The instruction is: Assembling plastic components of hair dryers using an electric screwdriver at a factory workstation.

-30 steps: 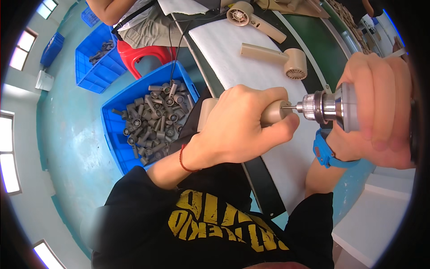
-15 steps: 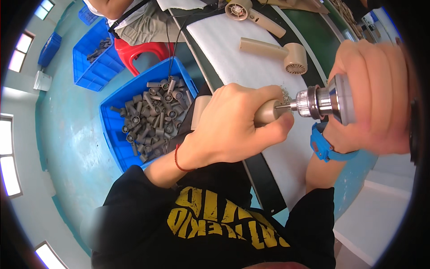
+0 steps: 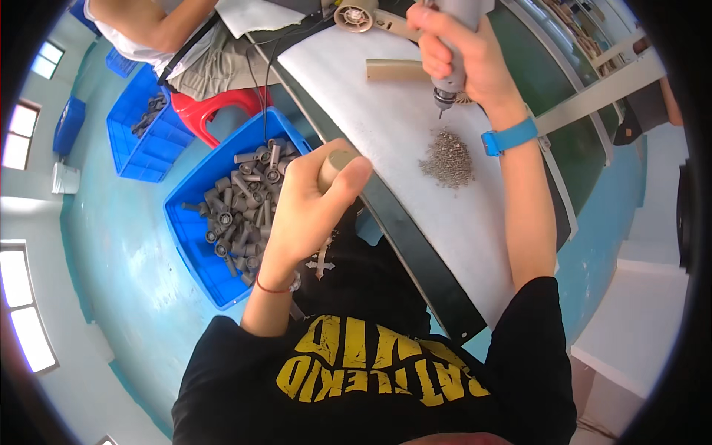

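My left hand [image 3: 304, 196] is wrapped round a beige handheld fan housing [image 3: 336, 166], held upright over the table's near edge; only its rounded end shows above my fingers. In my right hand [image 3: 478, 67] is a grey electric screwdriver [image 3: 455, 74], its thin bit pointing down above a pile of small screws [image 3: 449, 158]. The screws lie on a white foam mat [image 3: 404, 144]. Behind the screwdriver rests another beige fan [image 3: 397, 70], its head mostly hidden by the tool. A further beige fan [image 3: 354, 16] lies at the mat's far end.
On the floor to the left stands a blue bin [image 3: 194, 248] full of grey fan parts [image 3: 241, 200]. Farther off are another blue bin [image 3: 141, 156], a red stool [image 3: 204, 111] and a seated person [image 3: 230, 67]. Black cables [image 3: 265, 81] hang at the table's edge.
The screwdriver has come off the beige housing and moved up and away, now over the screw pile. My left hand has drawn back left with the housing, turning its end upward.
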The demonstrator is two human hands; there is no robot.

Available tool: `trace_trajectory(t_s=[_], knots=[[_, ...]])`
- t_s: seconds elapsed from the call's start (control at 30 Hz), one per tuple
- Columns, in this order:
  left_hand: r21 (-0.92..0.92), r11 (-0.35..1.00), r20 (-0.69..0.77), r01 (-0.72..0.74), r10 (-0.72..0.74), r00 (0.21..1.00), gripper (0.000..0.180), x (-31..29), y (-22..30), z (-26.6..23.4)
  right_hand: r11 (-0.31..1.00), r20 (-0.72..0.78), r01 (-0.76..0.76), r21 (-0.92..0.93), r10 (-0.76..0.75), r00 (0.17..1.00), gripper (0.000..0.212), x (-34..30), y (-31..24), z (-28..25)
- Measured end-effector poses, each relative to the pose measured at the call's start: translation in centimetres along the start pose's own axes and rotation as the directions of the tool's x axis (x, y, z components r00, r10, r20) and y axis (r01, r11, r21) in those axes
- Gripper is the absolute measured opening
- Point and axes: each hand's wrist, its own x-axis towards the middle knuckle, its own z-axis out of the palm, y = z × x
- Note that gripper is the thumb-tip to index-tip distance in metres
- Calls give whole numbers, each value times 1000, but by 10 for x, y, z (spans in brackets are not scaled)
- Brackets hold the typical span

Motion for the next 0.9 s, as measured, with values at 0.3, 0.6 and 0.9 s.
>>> trace_trajectory(t_s=[0.3,0.6,0.9], knots=[[16,999,18,29,-30,999,28,-3,-9,-6,967,138,57,-247,-23,990,25,0,10,-21],[19,991,-31,-136,137,990,18,-7,1,3,978,109,152,-145,-136,985,25,-4,-7,-26],[-53,950,53,-308,311,949,32,19,64,42,731,385,226,644,-564,730,28,-33,-89,-31]])
